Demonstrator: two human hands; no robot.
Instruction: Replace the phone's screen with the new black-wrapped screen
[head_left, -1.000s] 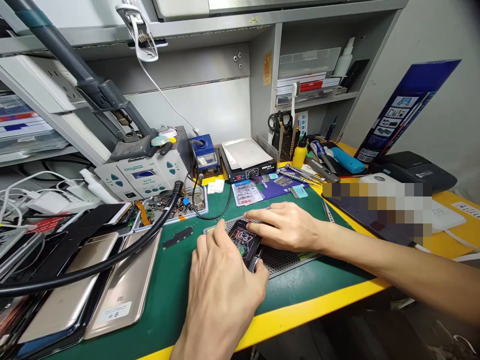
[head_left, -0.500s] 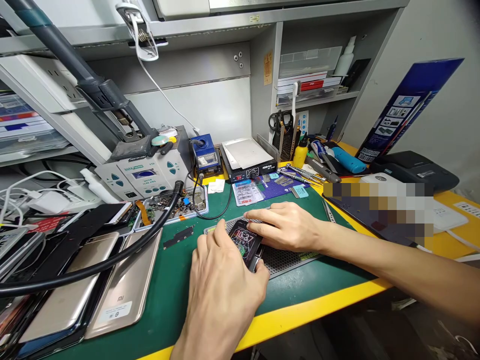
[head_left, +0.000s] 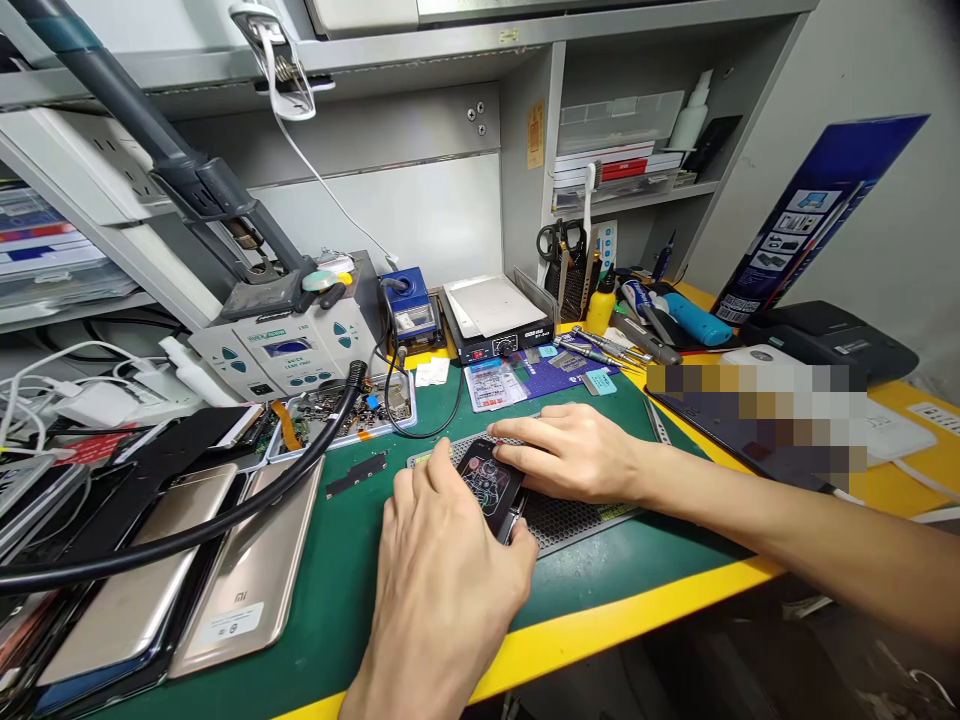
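Observation:
A black smartphone lies tilted between my hands, its lit screen showing a dim line drawing. My left hand grips its near and left edges, with the thumb at the near end and fingers curled along the left side. My right hand rests at the phone's far right, fingertips bent onto its upper edge. Part of the phone is hidden by both hands. Under it lies a grey perforated metal plate on the green mat.
Gold phone back covers are stacked at the left, crossed by a black hose. A hot-air station, a parts tray and a black heating unit stand behind. Screwdrivers and tweezers lie to the right.
The phone's screen has dimmed; the red and white digits on it have faded, leaving a faint line drawing. Both hands keep nearly the same place and grip.

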